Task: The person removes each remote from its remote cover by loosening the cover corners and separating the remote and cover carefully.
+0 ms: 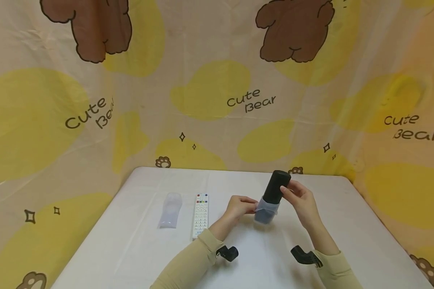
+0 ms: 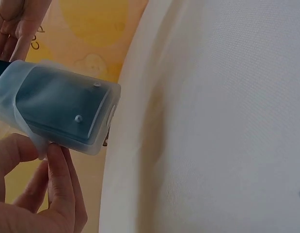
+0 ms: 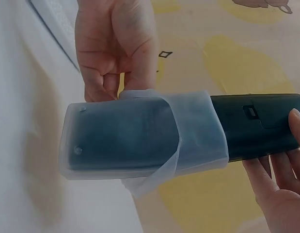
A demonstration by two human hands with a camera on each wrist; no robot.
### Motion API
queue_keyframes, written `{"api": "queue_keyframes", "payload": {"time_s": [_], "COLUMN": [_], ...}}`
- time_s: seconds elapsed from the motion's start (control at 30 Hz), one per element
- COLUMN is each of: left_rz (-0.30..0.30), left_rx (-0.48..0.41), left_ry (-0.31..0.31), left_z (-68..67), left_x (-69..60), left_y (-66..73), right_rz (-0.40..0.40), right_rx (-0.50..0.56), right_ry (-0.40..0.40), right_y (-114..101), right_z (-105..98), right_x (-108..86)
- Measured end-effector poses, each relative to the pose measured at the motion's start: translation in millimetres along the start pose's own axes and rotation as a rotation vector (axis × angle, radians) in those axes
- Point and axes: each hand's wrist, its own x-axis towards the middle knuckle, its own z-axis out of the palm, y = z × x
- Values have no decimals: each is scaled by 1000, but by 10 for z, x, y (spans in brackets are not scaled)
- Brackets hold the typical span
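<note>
A black remote control is held up above the table, its lower part inside a translucent silicone cover. My right hand grips the bare upper end between thumb and fingers. Near the middle, my left hand pinches the cover's edge, as the left wrist view shows at the fingertips. The cover's upper part is folded back on itself, with a loose flap in the right wrist view. A battery lid shows on the remote's uncovered back.
A white remote control lies on the white table, left of my hands. Farther left lies another translucent cover, flat. A printed cloth hangs behind the table and along both sides.
</note>
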Motion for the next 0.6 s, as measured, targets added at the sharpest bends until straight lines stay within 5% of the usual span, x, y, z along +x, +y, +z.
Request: {"api": "queue_keyframes", "payload": {"time_s": [0.6], "left_rz": [4], "left_rx": [53], "left_ry": [24], "left_z": [14], "left_x": [-6], "left_y": [42], "right_rz": [-2], "right_rx": [3], "right_ry": [9], "right_y": [-15], "right_z": [-13], "right_x": [48]}}
